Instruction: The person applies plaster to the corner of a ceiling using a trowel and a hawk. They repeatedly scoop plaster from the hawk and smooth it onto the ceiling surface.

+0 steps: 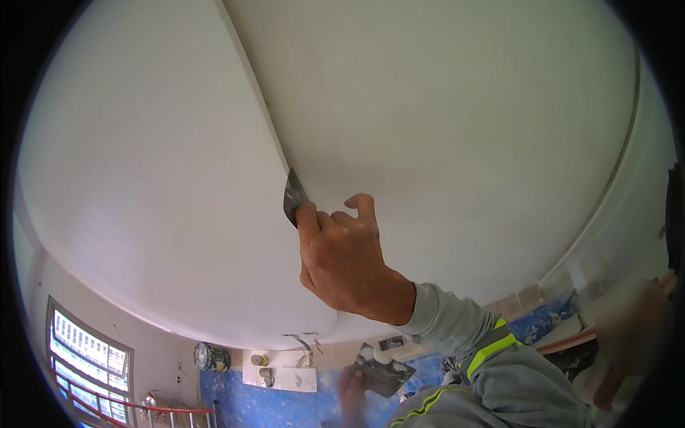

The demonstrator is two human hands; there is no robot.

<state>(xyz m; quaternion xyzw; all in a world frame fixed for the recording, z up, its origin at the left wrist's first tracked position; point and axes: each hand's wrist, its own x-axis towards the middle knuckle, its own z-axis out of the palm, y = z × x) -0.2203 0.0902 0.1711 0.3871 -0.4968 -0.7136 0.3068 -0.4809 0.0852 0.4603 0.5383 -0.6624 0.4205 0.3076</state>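
Note:
Raised against the white ceiling (442, 128), my right hand (346, 257) is closed on a dark, thin-bladed putty knife (293, 198). The blade touches the long stepped edge (257, 85) that runs across the ceiling, and its handle is hidden in my fingers. My forefinger and thumb side grip it while another finger sticks out, bent. Lower down, my left hand (351, 389) is closed on the edge of a dark flat scraper plate (385, 372) with white putty (378, 354) on it. That hand is partly blurred.
Far below lies a blue-covered floor (267, 403) with a bucket (212, 357) and a white board (289, 378) bearing small cans (267, 376). At the lower left are a window (89, 357) and a red-railed ladder (171, 409). Another person (631, 328) is blurred at the right.

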